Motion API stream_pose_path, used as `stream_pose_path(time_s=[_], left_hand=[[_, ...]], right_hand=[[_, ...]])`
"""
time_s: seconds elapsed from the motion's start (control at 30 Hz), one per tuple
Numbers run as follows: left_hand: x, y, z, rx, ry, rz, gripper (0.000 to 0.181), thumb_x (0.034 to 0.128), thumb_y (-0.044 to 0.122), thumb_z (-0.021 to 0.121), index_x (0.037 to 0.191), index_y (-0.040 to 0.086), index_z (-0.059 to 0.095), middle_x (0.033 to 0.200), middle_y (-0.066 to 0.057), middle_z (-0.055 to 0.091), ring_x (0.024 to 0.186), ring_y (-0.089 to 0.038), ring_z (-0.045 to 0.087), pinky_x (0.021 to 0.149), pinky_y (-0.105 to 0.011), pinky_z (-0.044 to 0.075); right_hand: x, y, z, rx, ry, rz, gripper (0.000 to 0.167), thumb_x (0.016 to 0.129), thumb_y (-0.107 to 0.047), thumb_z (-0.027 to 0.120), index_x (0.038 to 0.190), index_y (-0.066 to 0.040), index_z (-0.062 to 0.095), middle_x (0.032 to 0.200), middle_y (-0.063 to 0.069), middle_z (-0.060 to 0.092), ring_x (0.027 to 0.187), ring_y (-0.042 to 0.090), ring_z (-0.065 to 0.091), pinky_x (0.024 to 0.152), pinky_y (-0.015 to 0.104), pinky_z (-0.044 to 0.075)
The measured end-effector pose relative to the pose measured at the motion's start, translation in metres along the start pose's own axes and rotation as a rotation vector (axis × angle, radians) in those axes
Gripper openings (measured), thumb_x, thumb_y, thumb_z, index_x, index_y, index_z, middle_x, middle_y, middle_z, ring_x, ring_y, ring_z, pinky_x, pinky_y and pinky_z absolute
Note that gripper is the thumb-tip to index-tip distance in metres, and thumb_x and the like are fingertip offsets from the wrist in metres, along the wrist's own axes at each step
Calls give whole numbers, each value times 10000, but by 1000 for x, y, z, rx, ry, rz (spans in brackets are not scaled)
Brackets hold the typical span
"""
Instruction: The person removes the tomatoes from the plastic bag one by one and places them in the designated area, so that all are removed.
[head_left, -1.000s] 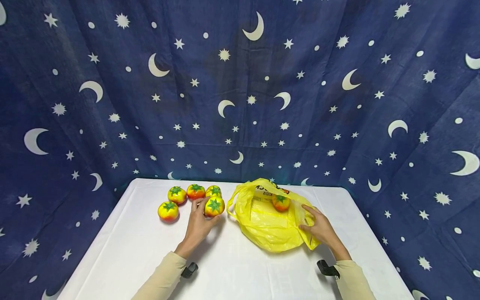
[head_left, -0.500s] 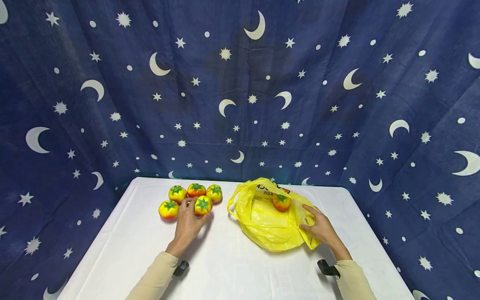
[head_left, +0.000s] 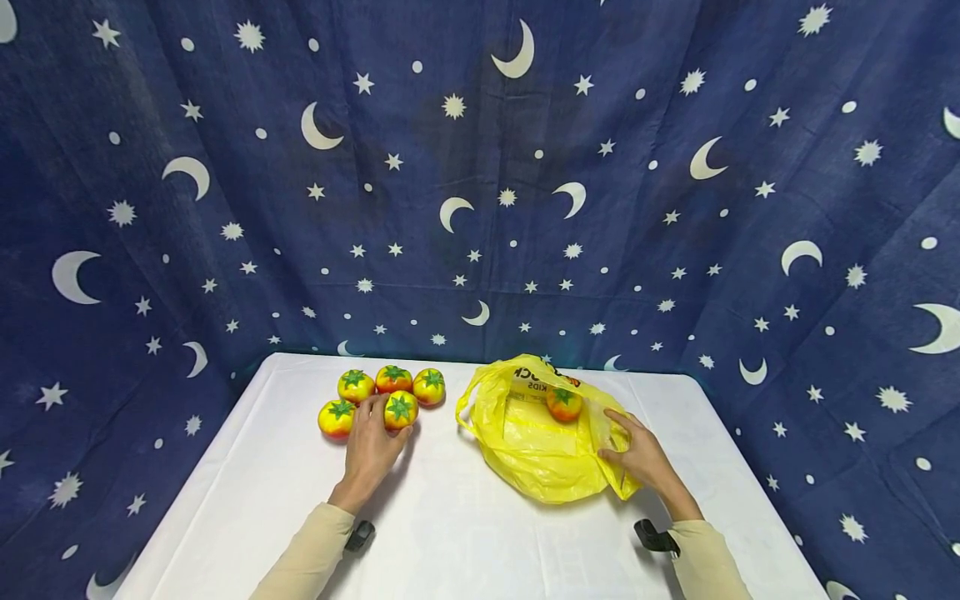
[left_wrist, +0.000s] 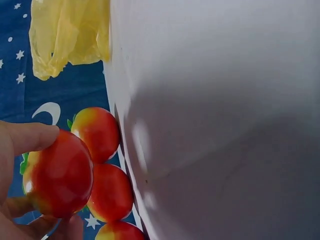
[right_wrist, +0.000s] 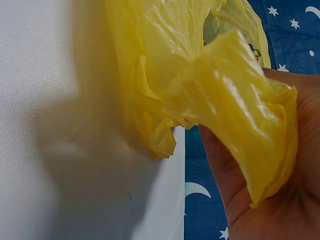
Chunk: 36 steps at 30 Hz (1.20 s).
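Observation:
In the head view my left hand holds a yellow-and-red toy tomato with a green leafy top. The left wrist view shows the thumb on one side of this tomato and fingers curled on the other. Several more toy tomatoes sit just behind and to the left of that hand. My right hand grips the right rim of a yellow plastic bag, its mouth spread. Another tomato lies inside the bag. Bag film covers part of the right palm in the right wrist view.
A white cloth covers the table. Behind and beside it hangs a dark blue curtain with moons and stars. The bag's loop handle reaches left toward the tomatoes. Each wrist wears a black camera mount.
My left hand has moved left, away from the bag, carrying its tomato toward the others. The right hand and the bag have stayed in place.

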<state>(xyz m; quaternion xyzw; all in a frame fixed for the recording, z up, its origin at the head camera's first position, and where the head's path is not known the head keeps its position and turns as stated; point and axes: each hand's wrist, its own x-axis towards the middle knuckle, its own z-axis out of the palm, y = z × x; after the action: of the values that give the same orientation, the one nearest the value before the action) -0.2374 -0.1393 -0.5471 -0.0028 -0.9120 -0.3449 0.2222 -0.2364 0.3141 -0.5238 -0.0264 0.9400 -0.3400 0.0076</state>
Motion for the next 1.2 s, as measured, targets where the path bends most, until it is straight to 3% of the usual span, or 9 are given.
stream_pose_path(time_s=[0.43, 0.7, 1.0, 1.2], left_hand=[[9, -1, 4, 62, -100, -66, 684, 792, 240, 807, 1352, -25, 517, 1330, -215, 474, 1187, -392, 499, 1073, -521, 429], [12, -4, 4, 101, -71, -13, 666, 779, 188, 811, 1330, -54, 524, 1290, -239, 498, 1181, -406, 498, 1071, -527, 434], [16, -5, 1, 132, -166, -38, 679, 818, 217, 776, 1368, -53, 484, 1339, -252, 477, 1225, -411, 490, 1095, -538, 415], [17, -6, 2, 147, -189, -36, 675, 820, 206, 775, 1365, -67, 484, 1334, -262, 494, 1209, -413, 524, 1080, -539, 430]], right_hand=[[1, 2, 1, 5, -7, 24, 770, 802, -164, 790, 1473, -77, 423, 1509, 249, 378, 1401, 481, 326, 1144, 660, 233], [0, 1, 0, 3, -12, 27, 769, 804, -173, 790, 1474, -78, 424, 1512, 253, 375, 1403, 485, 320, 1140, 665, 232], [1, 1, 2, 5, -18, 46, 780, 801, -171, 796, 1478, -83, 418, 1520, 249, 364, 1409, 482, 311, 1143, 661, 231], [2, 2, 2, -4, -4, 8, 767, 800, -168, 794, 1469, -74, 431, 1506, 253, 386, 1378, 490, 363, 1131, 661, 261]])
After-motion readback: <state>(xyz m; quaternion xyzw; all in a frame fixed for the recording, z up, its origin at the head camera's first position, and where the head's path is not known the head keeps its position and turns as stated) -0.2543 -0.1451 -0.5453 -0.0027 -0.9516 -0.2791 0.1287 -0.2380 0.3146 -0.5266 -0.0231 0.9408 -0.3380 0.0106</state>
